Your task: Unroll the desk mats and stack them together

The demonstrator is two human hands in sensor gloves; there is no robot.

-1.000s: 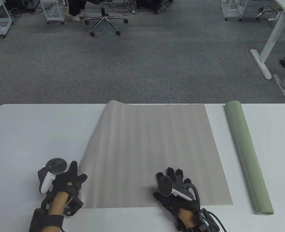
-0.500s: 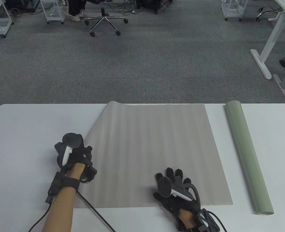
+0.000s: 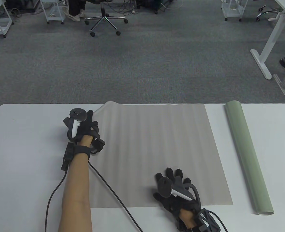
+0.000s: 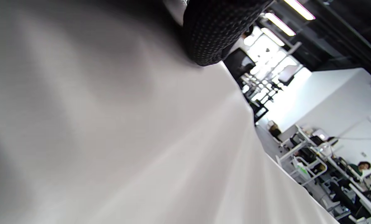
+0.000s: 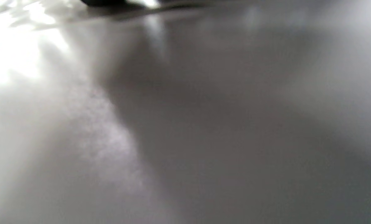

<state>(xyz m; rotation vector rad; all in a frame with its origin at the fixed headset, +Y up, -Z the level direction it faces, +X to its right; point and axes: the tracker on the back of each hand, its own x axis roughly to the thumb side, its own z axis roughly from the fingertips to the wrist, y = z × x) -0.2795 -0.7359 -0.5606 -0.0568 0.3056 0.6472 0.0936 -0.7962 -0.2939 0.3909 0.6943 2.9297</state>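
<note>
A grey desk mat (image 3: 157, 145) lies unrolled in the middle of the white table (image 3: 24, 145); its far left corner curls up slightly. My left hand (image 3: 90, 120) presses on the mat's left edge near that far corner; the left wrist view shows a gloved fingertip (image 4: 210, 37) on the mat (image 4: 142, 140). My right hand (image 3: 175, 178) rests flat, fingers spread, on the mat near its front edge. The right wrist view shows only blurred mat surface (image 5: 204, 124). A green mat (image 3: 247, 154) lies rolled up to the right, untouched.
The left glove's black cable (image 3: 108, 186) trails across the mat's front left part. The table's far edge runs just behind the mats. Beyond it are carpet, an office chair (image 3: 105, 19) and a desk leg (image 3: 266, 55).
My left hand has slid along the mat's left edge from the front corner toward the far corner. My right hand and the green roll have not moved.
</note>
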